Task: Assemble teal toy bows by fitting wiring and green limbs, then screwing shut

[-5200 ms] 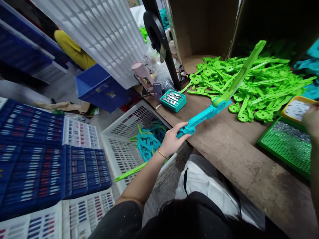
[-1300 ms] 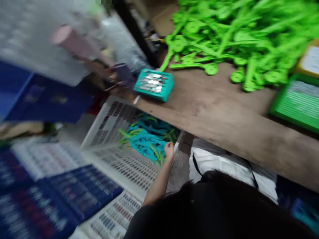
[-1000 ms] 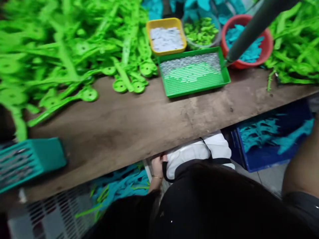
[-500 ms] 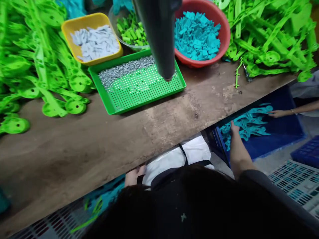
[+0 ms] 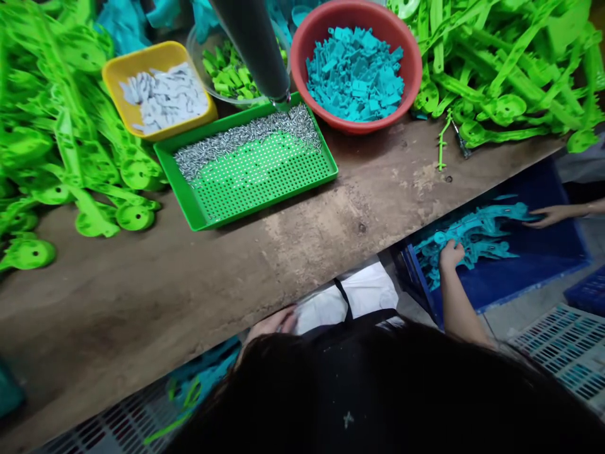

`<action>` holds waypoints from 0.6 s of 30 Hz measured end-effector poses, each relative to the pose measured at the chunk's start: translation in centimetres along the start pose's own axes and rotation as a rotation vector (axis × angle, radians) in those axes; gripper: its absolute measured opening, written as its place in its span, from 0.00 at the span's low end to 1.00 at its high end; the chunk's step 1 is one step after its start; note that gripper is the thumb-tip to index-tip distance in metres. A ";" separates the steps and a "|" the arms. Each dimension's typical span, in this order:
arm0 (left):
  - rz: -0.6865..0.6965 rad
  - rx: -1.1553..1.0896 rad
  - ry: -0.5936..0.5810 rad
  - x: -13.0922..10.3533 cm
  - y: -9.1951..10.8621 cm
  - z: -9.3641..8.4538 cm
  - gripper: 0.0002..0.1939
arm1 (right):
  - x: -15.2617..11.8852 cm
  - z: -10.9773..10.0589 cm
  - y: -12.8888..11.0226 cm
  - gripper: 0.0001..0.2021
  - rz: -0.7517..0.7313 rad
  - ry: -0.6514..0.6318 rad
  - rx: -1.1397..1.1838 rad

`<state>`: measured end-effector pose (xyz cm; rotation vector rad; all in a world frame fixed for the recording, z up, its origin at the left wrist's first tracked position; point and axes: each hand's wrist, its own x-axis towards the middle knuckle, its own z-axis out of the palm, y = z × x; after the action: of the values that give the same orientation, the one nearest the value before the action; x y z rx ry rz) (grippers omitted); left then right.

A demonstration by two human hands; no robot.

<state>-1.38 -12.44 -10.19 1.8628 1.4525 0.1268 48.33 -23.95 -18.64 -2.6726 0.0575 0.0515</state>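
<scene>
My right hand (image 5: 452,255) reaches into a dark blue crate (image 5: 548,258) below the table's right edge. Its fingers are closed on a turquoise plastic part (image 5: 491,217), one of several long pieces piled there. Near the table's front edge, beside my lap, is my left hand (image 5: 274,323); it is blurred and partly hidden, so its fingers are unclear. On the table, a green perforated tray (image 5: 265,202) holds small silver screws (image 5: 246,133). Above the tray hangs a dark power screwdriver (image 5: 258,50), its tip over the screws.
A co-worker's hand (image 5: 548,215) touches the pile's far end. Yellow tub (image 5: 113,75) with pale pieces, clear bowl (image 5: 198,47) and red bowl (image 5: 411,63) stand behind the tray. Green plastic parts (image 5: 57,126) heap left and right. Crates with slatted sides (image 5: 567,347) stand below.
My right hand has closed on the turquoise part, which has risen slightly. My left hand has moved up and right towards the table edge. The screwdriver has swung left.
</scene>
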 end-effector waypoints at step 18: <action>0.892 -0.356 0.073 8.4 27.6 -3.8 0.26 | -21.3 -10.1 -11.2 0.18 -0.855 -0.126 0.541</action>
<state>21.43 -5.16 6.33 2.0653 0.4909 0.8259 27.84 -17.84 -3.56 -1.9575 -0.9555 -0.0623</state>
